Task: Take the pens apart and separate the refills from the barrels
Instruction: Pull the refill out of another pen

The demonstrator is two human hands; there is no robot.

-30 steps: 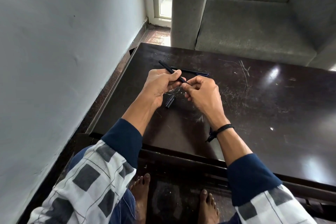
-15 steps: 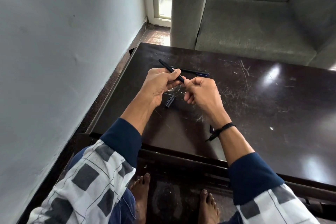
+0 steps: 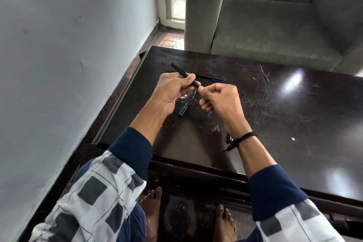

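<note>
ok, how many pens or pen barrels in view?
2. One black barrel is gripped in the left hand. One pen lies on the table behind the hands. Others may be hidden under the hands.

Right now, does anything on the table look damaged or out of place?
The dark table top is heavily scratched, with whitish scuffs around the hands. A loose black cap lies between the wrists, which fits the job. Nothing is spilled.

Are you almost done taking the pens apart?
Not yet. One black cap already lies loose on the table. The left hand holds a black pen barrel while the right hand pinches its near end. Another pen behind the hands looks untouched. No refill shows.
</note>
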